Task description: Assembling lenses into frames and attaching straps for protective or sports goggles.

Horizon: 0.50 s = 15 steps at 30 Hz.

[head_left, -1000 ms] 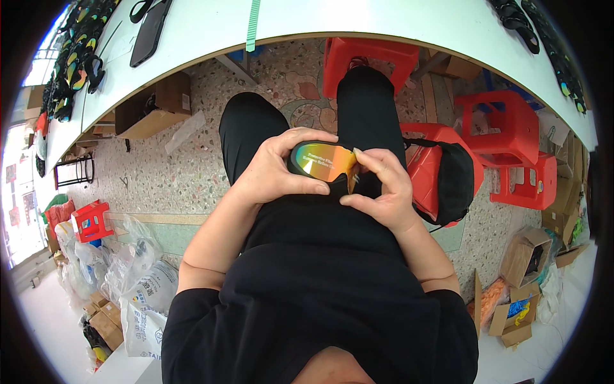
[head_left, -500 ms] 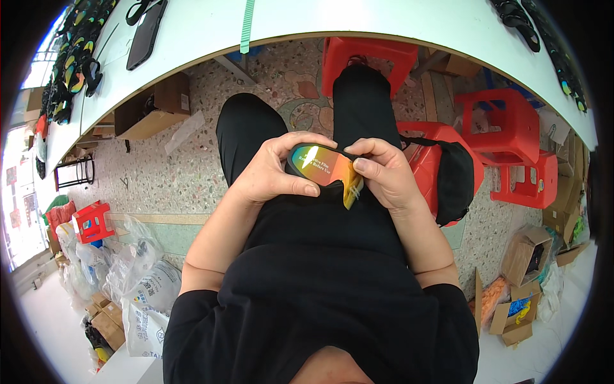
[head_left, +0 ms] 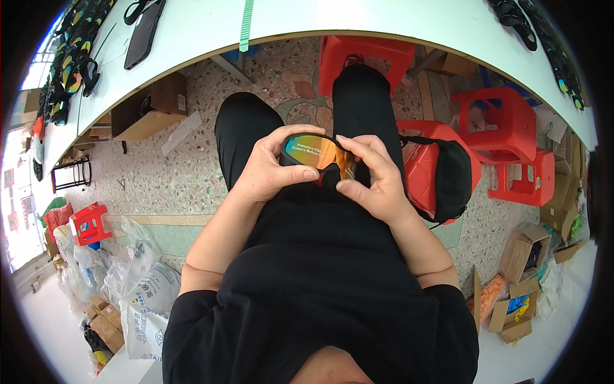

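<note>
Over my lap I hold a pair of wraparound sunglasses (head_left: 304, 151) with a black frame and a mirrored lens, green to orange, with pale print across it. My left hand (head_left: 268, 162) grips one end, fingers along the top edge and thumb along the lower edge. At the other end is my right hand (head_left: 377, 171). Its index fingertip rests on the top of the frame and its thumb is by the lower edge. The yellow-orange part of the lens (head_left: 345, 165) between them looks creased or strongly angled; the far end is partly hidden by my fingers.
A white table (head_left: 192, 32) curves ahead, bearing a dark phone (head_left: 144, 35), a green tape strip (head_left: 246, 25) and rows of glasses (head_left: 70, 64) at the left. Red stools (head_left: 495, 121) and a black bag (head_left: 453, 182) stand right. Cartons (head_left: 150, 109) and plastic bags (head_left: 150, 301) lie around.
The sunglasses have turned and shifted slightly left and up. My right thumb has moved from a pinch at the top edge down to the lower edge; the hanging yellow end looks shorter.
</note>
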Each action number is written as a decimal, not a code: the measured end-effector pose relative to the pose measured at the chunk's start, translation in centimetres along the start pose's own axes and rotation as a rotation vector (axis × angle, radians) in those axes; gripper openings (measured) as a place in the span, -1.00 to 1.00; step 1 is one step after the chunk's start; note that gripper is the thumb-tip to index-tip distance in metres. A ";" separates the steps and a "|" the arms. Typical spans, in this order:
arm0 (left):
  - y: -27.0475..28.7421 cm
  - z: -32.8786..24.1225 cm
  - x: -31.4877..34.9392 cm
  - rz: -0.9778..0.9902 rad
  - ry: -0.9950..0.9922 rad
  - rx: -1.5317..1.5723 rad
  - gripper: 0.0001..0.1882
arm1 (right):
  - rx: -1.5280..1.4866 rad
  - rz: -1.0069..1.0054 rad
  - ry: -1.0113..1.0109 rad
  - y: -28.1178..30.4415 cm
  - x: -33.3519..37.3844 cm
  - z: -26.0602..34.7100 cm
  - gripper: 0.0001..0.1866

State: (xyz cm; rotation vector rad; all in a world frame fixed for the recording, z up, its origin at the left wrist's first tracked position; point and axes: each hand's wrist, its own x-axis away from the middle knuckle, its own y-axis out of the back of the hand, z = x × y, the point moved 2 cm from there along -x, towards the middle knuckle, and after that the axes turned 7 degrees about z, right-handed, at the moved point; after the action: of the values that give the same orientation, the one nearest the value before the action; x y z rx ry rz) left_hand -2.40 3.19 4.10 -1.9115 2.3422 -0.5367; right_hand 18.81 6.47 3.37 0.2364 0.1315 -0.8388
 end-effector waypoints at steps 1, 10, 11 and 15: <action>0.1 0.0 0.1 -0.003 0.007 -0.020 -0.29 | 0.055 -0.019 0.032 -0.1 -0.2 0.6 -0.41; 1.4 -0.9 -0.2 0.081 -0.152 -0.455 -0.35 | 0.258 0.012 0.174 0.1 0.1 -0.2 -0.33; 1.6 -1.5 -0.5 0.105 -0.228 -0.639 -0.40 | 0.286 0.001 0.200 0.2 0.1 -0.3 -0.33; 0.6 -5.2 -1.1 0.291 -0.386 -1.204 -0.41 | 0.284 -0.025 0.208 0.2 -0.7 0.4 -0.41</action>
State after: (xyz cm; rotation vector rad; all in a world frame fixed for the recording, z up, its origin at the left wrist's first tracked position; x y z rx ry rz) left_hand -4.12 5.53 8.60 -1.5568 2.7480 1.4204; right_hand 18.57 7.01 3.90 0.5903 0.2107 -0.8557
